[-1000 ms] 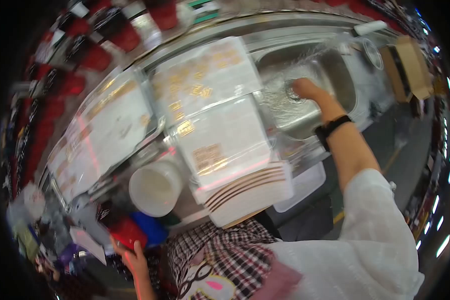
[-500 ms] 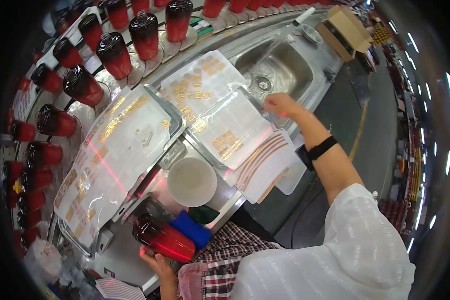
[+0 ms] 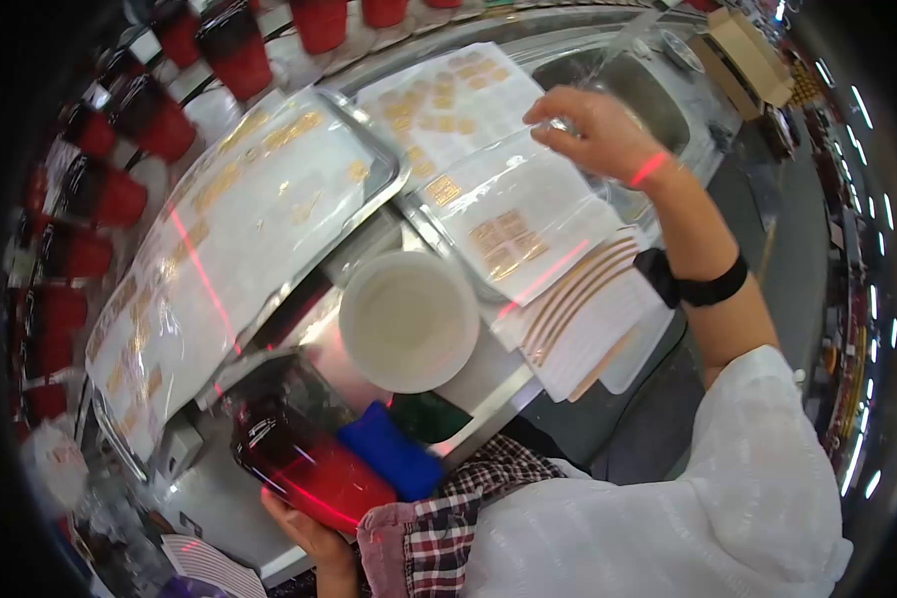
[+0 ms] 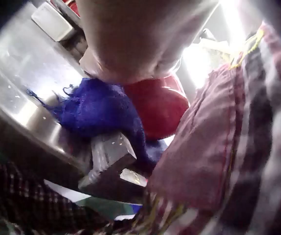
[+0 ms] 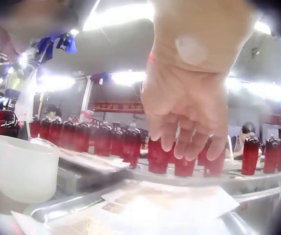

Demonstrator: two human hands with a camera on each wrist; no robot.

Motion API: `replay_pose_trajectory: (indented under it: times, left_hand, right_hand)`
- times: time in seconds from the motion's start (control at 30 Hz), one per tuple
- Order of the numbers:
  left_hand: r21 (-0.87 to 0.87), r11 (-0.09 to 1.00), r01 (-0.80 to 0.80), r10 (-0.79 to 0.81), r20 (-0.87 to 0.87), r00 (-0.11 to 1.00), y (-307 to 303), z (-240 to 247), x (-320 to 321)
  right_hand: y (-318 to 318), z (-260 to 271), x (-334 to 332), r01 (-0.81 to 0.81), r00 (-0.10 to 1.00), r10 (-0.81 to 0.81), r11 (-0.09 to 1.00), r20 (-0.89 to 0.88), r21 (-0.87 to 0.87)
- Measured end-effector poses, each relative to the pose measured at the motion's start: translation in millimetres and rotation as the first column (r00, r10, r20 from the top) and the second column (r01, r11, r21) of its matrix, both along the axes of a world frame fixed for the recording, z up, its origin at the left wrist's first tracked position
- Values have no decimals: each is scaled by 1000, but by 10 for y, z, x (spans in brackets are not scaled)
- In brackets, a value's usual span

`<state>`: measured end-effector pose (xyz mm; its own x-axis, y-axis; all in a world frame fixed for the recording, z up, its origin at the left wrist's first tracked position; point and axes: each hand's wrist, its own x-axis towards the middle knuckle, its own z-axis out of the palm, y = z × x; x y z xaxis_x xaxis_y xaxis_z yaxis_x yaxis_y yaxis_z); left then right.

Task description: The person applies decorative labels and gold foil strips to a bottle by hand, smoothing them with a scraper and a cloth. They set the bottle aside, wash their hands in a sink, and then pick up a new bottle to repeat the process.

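Note:
A glossy bottle point(image 3: 314, 463), black at the neck and fading to red, lies tilted in front of the apron in the head view. My left hand point(image 3: 314, 533) grips its lower side. A blue cloth point(image 3: 389, 448) lies against the bottle; the left wrist view shows this frayed cloth point(image 4: 99, 107) beside the red glass point(image 4: 160, 107). My right hand point(image 3: 598, 130) hangs above the sheets of gold decals point(image 3: 513, 199), near the sink's left edge. In the right wrist view its fingers point(image 5: 184, 142) droop loosely, with nothing held.
A white bucket point(image 3: 409, 324) stands mid-bench, between the bottle and a tray of decal sheets point(image 3: 259, 239). Running water falls into the steel sink point(image 3: 633, 100). An open cardboard box point(image 3: 743, 60) sits beyond it. Rows of red-black bottles point(image 3: 234, 50) line the far side.
My right hand has come out of the sink and moved left over the decal sheets. The bottle in my left hand has come from the far left onto the bench's near edge, beside the blue cloth.

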<state>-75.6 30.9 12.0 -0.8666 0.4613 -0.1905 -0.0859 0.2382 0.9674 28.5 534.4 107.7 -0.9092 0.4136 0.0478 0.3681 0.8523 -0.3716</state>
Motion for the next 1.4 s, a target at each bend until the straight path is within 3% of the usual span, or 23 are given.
replay_pose_trajectory:
  times: [0.13, 0.23, 0.37, 0.43, 0.47, 0.5, 0.57, 0.63, 0.73, 0.83, 0.93, 1.07, 1.13, 1.23, 1.33, 1.4]
  left_hand:
    - [39, 999, 23, -16, -171, 985, -52, -114, 29]
    - [109, 993, 45, -14, -268, 963, -108, -110, 138]
    - [226, 961, 161, -46, -442, 896, -226, -287, 205]
    - [145, 971, 192, -58, -633, 772, -196, -356, 226]
    - [30, 989, 148, -93, -651, 753, -239, -24, 665]
    - [-63, 991, 121, -130, -709, 694, -268, -37, 768]
    - [-38, 997, 74, -76, -767, 637, -207, -156, 707]
    - [-42, 999, 20, -46, -784, 620, -148, -154, 625]
    - [-9, 1000, 2, -8, -807, 590, -128, -157, 654]
    - [31, 999, 12, 19, -819, 574, -106, -263, 568]
    - [-4, 1000, 14, -11, -802, 597, -135, -175, 651]
    - [-63, 997, 41, -74, -788, 611, -170, -61, 552]
    - [-69, 997, 44, -82, -793, 604, -148, 91, 548]
    - [-114, 992, 56, -127, -850, 511, -91, 87, 452]
    - [-174, 984, 49, -178, -879, 443, -76, 36, 346]
    - [-171, 983, 73, -185, -856, 482, -123, 1, 366]
  right_hand:
    - [-369, -50, -148, -234, 971, 238, 951, 6, 200]
    - [-794, -147, -67, -249, 955, 284, 924, -85, 289]
    - [-1359, -323, 379, -157, 978, 186, 953, -91, 261]
    - [-1606, -371, 492, -57, 983, 103, 958, -152, 281]
    - [-1757, -89, 788, -101, 983, 126, 977, -130, 185]
    - [-1977, -111, 868, -113, 978, 132, 986, -161, 121]
    - [-2328, -304, 813, -222, 972, 225, 974, -66, 42]
    - [-2645, -438, 711, -216, 972, 221, 974, 77, -68]
    - [-2697, -817, 691, -163, 986, 156, 971, 53, 173]
    - [-2714, -921, 631, -111, 992, 102, 985, 69, 131]
    - [-2690, -816, 698, -188, 977, 173, 975, 126, 118]
    - [-2572, -832, 751, -271, 962, 272, 960, -1, 71]
    - [-2579, -721, 782, -278, 959, 271, 957, 87, 81]
    - [-2524, -691, 806, -341, 930, 332, 939, 156, 36]
    - [-2501, -701, 753, -378, 922, 378, 926, 81, -28]
    - [-2604, -653, 725, -385, 923, 385, 923, -2, 3]
